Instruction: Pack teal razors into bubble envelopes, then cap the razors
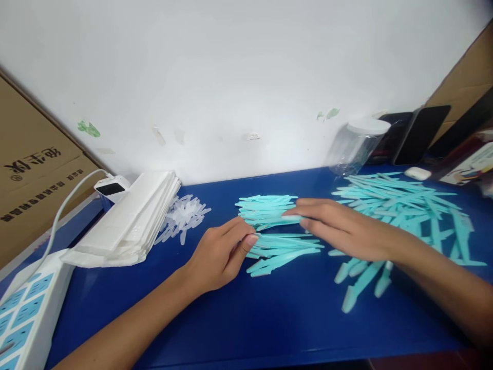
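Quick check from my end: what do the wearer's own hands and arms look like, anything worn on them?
Both the left hand and right hand are bare, with no gloves or rings visible. The left forearm and right forearm show no sleeve, watch, bracelet, cable or marking as far as the picture reaches.

Both hands pinch turquoise sticks between small white pieces and a turquoise heap.

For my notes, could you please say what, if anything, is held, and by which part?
The right hand pinches a teal stick near one end; whether the left hand grips its other end cannot be told.
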The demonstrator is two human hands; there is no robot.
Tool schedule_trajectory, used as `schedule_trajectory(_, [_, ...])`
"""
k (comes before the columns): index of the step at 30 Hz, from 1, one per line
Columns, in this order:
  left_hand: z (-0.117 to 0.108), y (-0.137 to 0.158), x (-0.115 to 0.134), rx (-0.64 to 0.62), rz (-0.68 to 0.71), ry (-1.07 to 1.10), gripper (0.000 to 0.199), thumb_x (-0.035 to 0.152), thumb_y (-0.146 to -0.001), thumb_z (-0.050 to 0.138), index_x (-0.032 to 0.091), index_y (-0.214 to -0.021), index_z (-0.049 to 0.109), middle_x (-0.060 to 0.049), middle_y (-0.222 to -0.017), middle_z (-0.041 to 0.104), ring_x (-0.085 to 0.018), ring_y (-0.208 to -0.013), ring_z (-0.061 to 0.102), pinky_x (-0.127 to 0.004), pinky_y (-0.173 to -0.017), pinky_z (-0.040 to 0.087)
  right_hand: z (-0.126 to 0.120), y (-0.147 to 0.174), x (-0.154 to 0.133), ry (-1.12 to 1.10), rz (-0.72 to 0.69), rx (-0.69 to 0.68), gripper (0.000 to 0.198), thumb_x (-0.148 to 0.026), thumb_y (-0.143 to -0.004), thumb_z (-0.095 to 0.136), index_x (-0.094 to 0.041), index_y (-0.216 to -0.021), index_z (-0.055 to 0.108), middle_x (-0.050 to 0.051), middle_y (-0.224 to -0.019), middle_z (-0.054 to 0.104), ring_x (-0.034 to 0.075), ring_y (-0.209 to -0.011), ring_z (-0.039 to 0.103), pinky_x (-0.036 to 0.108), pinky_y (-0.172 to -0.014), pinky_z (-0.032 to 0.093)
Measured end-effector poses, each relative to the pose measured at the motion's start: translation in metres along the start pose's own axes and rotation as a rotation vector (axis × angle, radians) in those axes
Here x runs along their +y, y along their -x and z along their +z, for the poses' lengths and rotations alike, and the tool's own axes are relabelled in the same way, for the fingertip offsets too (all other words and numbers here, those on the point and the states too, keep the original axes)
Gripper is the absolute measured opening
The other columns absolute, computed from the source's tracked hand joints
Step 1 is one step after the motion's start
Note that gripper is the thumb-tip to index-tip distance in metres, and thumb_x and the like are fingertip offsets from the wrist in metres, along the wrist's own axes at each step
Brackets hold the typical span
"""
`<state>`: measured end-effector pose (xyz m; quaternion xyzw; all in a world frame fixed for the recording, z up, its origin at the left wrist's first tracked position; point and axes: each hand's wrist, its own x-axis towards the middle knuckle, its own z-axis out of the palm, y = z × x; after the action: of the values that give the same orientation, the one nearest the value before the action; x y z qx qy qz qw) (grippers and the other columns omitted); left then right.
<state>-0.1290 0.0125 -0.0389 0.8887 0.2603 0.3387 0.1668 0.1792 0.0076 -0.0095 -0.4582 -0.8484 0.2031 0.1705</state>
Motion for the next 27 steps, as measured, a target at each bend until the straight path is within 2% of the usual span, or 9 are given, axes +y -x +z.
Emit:
schedule_trajectory(2, [0.001,-0.002,0.002,0.014,-0.065,0.074,0.022,0.024,-0.113,0.050,0.018,-0.098,0.065,0.000,-0.078,0.059,-0.014,-0.069,0.051,-0.028,-0.065,0.041,0.003,0.001,0.000,-0.007,-0.026,0.055,0.051,-0.050,-0.113,0.041,-0.027,-0.144,0.074,0.014,-0.141,0.073,0.037,-0.135,0.066,0.045,-0.101,0.057])
schedule_trajectory(3, [0.002,-0.003,0.003,0.009,-0.103,0.108,0.023,0.026,-0.113,0.051,0.018,-0.097,0.065,0.000,-0.077,0.059,-0.013,-0.068,0.051,-0.028,-0.064,0.040,0.005,0.001,0.000,-0.021,-0.038,0.054,0.050,-0.050,-0.113,0.042,-0.028,-0.146,0.073,0.014,-0.140,0.073,0.036,-0.134,0.066,0.045,-0.103,0.056])
schedule_trajectory(6, [0.006,-0.004,0.005,-0.007,-0.165,0.176,0.027,0.030,-0.113,0.053,0.018,-0.093,0.067,0.001,-0.075,0.061,-0.012,-0.066,0.052,-0.027,-0.062,0.038,0.011,-0.006,0.000,-0.076,-0.101,0.056,0.045,-0.047,-0.113,0.047,-0.027,-0.143,0.074,0.012,-0.115,0.078,0.027,-0.105,0.075,0.041,-0.092,0.058])
schedule_trajectory(8, [0.007,-0.005,0.004,0.006,-0.175,0.181,0.028,0.030,-0.113,0.055,0.018,-0.090,0.067,0.001,-0.075,0.061,-0.012,-0.066,0.052,-0.027,-0.062,0.038,0.013,-0.010,-0.001,-0.135,-0.120,0.104,0.038,-0.047,-0.112,0.053,-0.026,-0.130,0.080,0.009,-0.104,0.079,0.022,-0.090,0.073,0.036,-0.082,0.057])
schedule_trajectory(11, [0.007,-0.004,0.002,0.051,-0.157,0.171,0.031,0.029,-0.111,0.059,0.017,-0.084,0.066,0.002,-0.073,0.057,-0.011,-0.067,0.048,-0.027,-0.063,0.036,0.013,-0.011,-0.005,-0.261,-0.048,0.148,0.031,-0.050,-0.106,0.065,-0.024,-0.107,0.082,0.006,-0.096,0.080,0.016,-0.074,0.069,0.028,-0.065,0.053])
schedule_trajectory(13, [0.007,-0.004,0.001,0.066,-0.131,0.186,0.031,0.028,-0.110,0.061,0.016,-0.082,0.066,0.000,-0.077,0.057,-0.012,-0.069,0.048,-0.027,-0.064,0.038,0.013,-0.010,-0.009,-0.309,-0.017,0.144,0.030,-0.050,-0.104,0.068,-0.023,-0.099,0.080,0.004,-0.089,0.079,0.014,-0.066,0.066,0.026,-0.059,0.049])
schedule_trajectory(17, [0.008,-0.002,0.002,0.020,-0.101,0.216,0.026,0.028,-0.110,0.060,0.017,-0.090,0.072,-0.006,-0.095,0.063,-0.015,-0.082,0.058,-0.027,-0.069,0.046,0.015,-0.007,-0.017,-0.292,-0.098,0.162,0.022,-0.040,-0.105,0.067,-0.023,-0.104,0.080,0.006,-0.098,0.081,0.017,-0.081,0.071,0.028,-0.070,0.054])
schedule_trajectory(21, [0.010,-0.002,0.003,0.002,-0.031,0.212,0.024,0.026,-0.110,0.060,0.017,-0.091,0.072,-0.006,-0.090,0.064,-0.017,-0.083,0.059,-0.029,-0.071,0.047,0.020,-0.006,-0.022,-0.296,-0.156,0.136,0.022,-0.032,-0.107,0.062,-0.025,-0.117,0.081,0.006,-0.109,0.083,0.019,-0.092,0.076,0.030,-0.078,0.059])
schedule_trajectory(27, [0.011,-0.002,0.006,-0.007,-0.030,0.209,0.025,0.023,-0.110,0.059,0.017,-0.087,0.067,-0.003,-0.079,0.060,-0.015,-0.073,0.055,-0.029,-0.069,0.044,0.021,-0.005,-0.023,-0.337,-0.158,0.096,0.016,-0.031,-0.108,0.060,-0.024,-0.110,0.074,0.003,-0.106,0.081,0.018,-0.091,0.075,0.030,-0.080,0.058])
